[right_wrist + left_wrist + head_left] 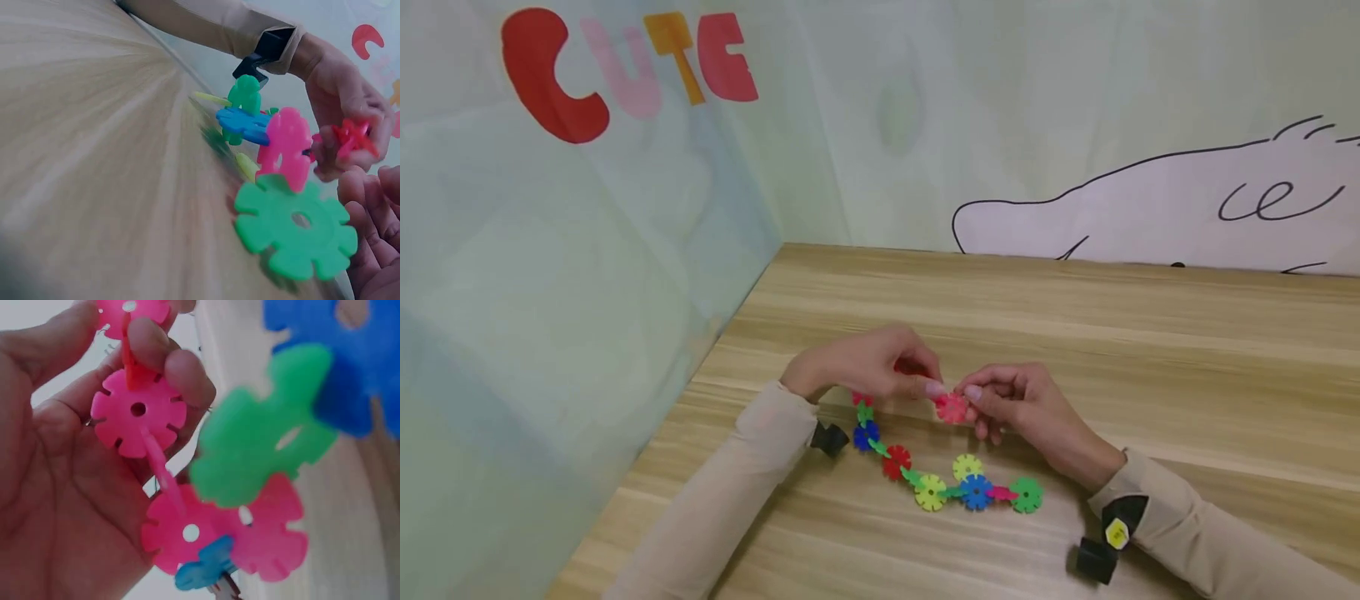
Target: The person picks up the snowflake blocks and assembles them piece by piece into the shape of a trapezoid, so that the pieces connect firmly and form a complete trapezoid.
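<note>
My left hand (pixel 880 362) grips the upper end of a chain of notched plastic interlocking discs, with a red disc (pixel 139 374) between its fingers. Pink discs (pixel 138 410) of the chain hang along its palm. In the head view, a pink interlocking disc (pixel 952 407) sits between both hands, held just above the table. My right hand (pixel 1037 408) pinches at the right edge of that disc with thumb and index finger. From the left hand the chain curves over the table through a blue disc (pixel 866 436), a red disc (pixel 897 462) and a yellow disc (pixel 931 492).
A green disc (pixel 1026 495) forms the chain's right end, beside a blue disc (pixel 977 492) with another yellow disc (pixel 967 467) behind it. Wood-grain table (pixel 1150 333) lies beneath; a wall covering with printed letters and a line drawing borders its back and left.
</note>
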Tool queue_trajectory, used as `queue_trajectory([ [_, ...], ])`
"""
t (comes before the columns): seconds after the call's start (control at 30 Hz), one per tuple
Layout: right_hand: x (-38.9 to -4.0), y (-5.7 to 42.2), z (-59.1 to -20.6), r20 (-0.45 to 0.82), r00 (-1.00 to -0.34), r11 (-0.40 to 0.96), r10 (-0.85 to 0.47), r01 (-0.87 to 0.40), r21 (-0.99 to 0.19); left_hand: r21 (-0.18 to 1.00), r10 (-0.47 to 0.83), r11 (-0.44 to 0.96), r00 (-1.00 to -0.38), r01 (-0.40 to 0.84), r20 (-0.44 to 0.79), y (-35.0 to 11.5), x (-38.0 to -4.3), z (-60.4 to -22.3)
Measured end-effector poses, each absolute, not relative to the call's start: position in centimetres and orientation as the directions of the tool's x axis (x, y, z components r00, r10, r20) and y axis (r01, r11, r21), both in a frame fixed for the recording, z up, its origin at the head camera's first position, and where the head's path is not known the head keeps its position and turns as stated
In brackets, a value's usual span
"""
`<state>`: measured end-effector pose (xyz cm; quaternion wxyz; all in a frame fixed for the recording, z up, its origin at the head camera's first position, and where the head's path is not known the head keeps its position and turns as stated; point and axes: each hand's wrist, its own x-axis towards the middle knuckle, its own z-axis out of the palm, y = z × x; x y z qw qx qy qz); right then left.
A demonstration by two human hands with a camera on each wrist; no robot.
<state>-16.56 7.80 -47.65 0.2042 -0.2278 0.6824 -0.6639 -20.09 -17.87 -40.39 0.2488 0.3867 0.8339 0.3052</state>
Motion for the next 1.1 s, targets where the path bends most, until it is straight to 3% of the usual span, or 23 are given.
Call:
queue_trajectory([
  [0.13, -16.7, 8.2, -47.8, 0.034, -0.776, 0.082, -0.630, -0.110, -0.991, 0.717, 0.780, 0.527, -0.594, 0.456, -0.196, -18.4, -20.0, -39.7],
  [0.3, -16.9, 9.0, -47.9, 0.066, -0.643, 0.202, -0.763, -0.334, -0.921, 0.722, 0.775, 0.528, -0.602, 0.448, -0.193, -18.6, -19.9, -38.9],
  [0.47, -17.2, 9.0, -48.1, 0.064, -0.553, 0.212, -0.831, -0.420, -0.883, 0.728, 0.787, 0.511, -0.590, 0.456, -0.183, -18.7, -19.8, -38.8],
  [0.63, -17.8, 9.2, -48.3, 0.085, -0.597, 0.234, -0.798, -0.435, -0.869, 0.727, 0.776, 0.523, -0.601, 0.445, -0.191, -19.0, -19.6, -38.9],
  [0.83, -19.7, 11.5, -48.4, 0.095, -0.736, 0.317, -0.671, -0.400, -0.860, 0.724, 0.745, 0.565, -0.622, 0.396, -0.241, -18.6, -19.8, -39.4],
  [0.97, -21.1, 13.1, -48.3, 0.155, -0.825, 0.405, -0.544, -0.420, -0.812, 0.758, 0.717, 0.578, -0.632, 0.302, -0.294, -18.4, -20.1, -40.0],
  [1.1, -22.0, 13.8, -48.3, 0.207, -0.863, 0.490, -0.461, -0.442, -0.751, 0.815, 0.668, 0.559, -0.665, 0.153, -0.333, -18.3, -20.3, -40.9],
])
